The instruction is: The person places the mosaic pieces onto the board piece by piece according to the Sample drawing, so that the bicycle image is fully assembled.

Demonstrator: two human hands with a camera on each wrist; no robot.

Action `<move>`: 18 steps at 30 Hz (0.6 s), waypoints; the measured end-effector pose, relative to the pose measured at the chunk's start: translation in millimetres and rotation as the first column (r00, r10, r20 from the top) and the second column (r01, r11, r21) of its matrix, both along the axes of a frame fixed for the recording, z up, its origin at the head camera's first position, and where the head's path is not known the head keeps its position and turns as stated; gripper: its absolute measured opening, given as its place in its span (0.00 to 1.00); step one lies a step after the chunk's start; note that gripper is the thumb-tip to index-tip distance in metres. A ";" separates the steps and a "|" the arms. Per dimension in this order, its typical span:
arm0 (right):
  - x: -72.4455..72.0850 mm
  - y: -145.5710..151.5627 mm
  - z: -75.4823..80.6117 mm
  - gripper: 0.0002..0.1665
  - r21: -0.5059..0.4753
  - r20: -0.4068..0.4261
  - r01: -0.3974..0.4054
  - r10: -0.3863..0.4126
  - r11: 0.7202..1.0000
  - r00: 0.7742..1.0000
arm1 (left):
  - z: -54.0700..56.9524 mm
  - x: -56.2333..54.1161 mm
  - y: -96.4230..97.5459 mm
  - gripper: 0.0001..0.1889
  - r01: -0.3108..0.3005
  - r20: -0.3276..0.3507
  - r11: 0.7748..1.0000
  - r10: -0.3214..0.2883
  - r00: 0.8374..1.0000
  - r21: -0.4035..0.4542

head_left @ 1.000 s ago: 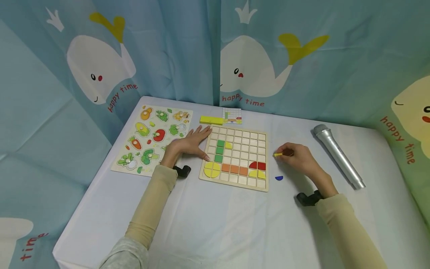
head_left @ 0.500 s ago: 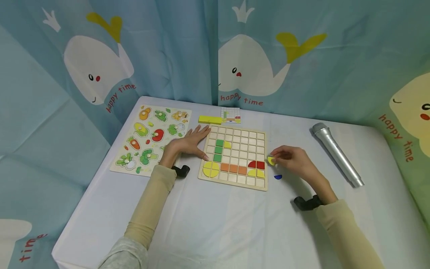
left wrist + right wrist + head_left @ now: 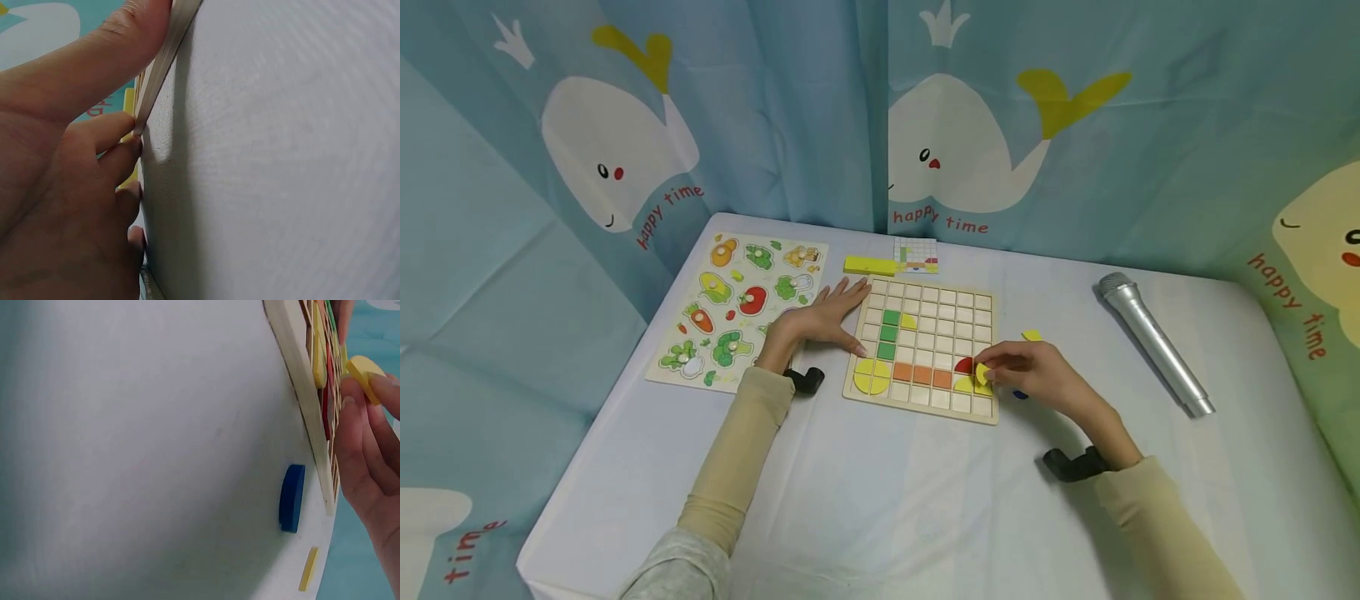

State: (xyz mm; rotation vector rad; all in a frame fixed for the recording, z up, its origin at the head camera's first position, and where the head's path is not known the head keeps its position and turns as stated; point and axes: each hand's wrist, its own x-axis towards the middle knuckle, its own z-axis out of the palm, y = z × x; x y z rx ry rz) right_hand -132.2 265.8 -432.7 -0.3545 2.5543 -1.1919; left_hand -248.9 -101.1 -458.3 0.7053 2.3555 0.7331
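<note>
A wooden grid board point(image 3: 917, 408) holds green, orange, red and yellow tiles in some of its cells. My left hand point(image 3: 829, 321) rests at the board's left edge, fingers spread and thumb at the rim. Over the lower right of the board, my right hand point(image 3: 1037, 373) pinches a yellow rounded tile point(image 3: 364, 370) between thumb and fingers. In the head view that tile overlaps the red and yellow tiles there. Beside the board's right rim lie a blue half-round tile point(image 3: 292, 499) and another yellow tile point(image 3: 1032, 335), both on the cloth.
A vegetable peg puzzle point(image 3: 737, 312) lies to the left, partly behind my left wrist. Behind the board are a yellow block point(image 3: 869, 266) and a small pattern card point(image 3: 916, 255). A silver microphone point(image 3: 1153, 342) lies at the right. A whale-print curtain point(image 3: 820, 125) stands behind the table.
My right hand has moved left from beside the board to over its lower right corner, carrying the yellow tile. The other yellow tile now shows behind the hand. My left hand stays in place.
</note>
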 end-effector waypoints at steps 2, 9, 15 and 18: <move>0.8 -2.6 -0.1 0.14 -0.008 -0.004 -0.014 0.014 1.000 1.000 | 0.2 0.1 0.1 0.65 -0.001 0.001 1.000 0.001 1.000 0.000; 1.9 -9.8 -7.5 0.12 -0.052 -0.023 -0.088 0.087 0.995 0.996 | 0.2 -0.2 0.1 0.64 0.000 0.003 1.000 0.000 1.000 0.002; 3.6 -16.9 -9.2 0.10 -0.046 -0.020 -0.151 0.150 0.987 0.988 | 0.4 -0.5 -0.2 0.64 0.001 0.003 1.000 -0.001 1.000 0.004; 4.1 -18.9 -8.7 0.10 -0.023 -0.002 -0.167 0.167 0.986 0.986 | 0.0 -0.6 -0.2 0.64 0.003 0.002 1.000 -0.003 1.000 0.003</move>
